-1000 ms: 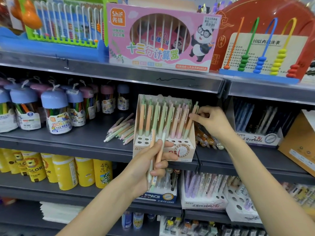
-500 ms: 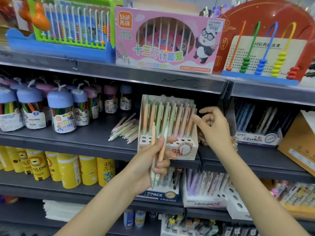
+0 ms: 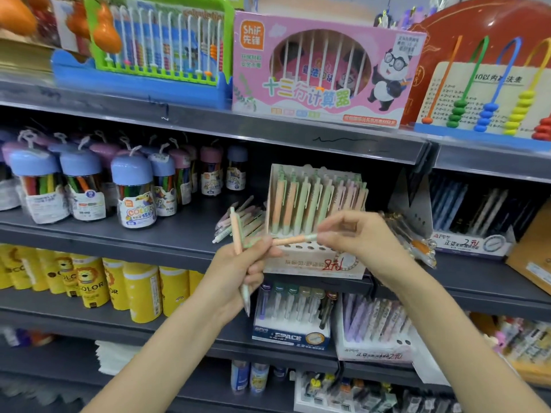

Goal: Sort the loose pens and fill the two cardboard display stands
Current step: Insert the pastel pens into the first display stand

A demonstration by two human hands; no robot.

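Observation:
A white cardboard display stand [image 3: 316, 265] on the middle shelf holds several pastel green, orange and pink pens upright; its front row of holes is bare. Loose pastel pens [image 3: 238, 223] lie in a pile on the shelf to its left. My left hand [image 3: 238, 272] grips an orange pen [image 3: 237, 234] that points up, with another pen tip sticking out below the fist. My right hand [image 3: 354, 236] pinches one end of a second orange pen [image 3: 287, 241] lying level in front of the stand; its other end is at my left fingers.
Crayon jars [image 3: 135, 192] with blue and purple lids stand left on the same shelf. A dark pen box [image 3: 474, 222] and a brown carton [image 3: 533, 254] sit to the right. Boxed abacuses [image 3: 322, 76] fill the shelf above; more pen stands [image 3: 292, 320] and yellow tubs [image 3: 89, 281] sit below.
My right hand left the stand's right side, came down and left, and took hold of one of the pens held by my left hand. That pen now lies level between both hands.

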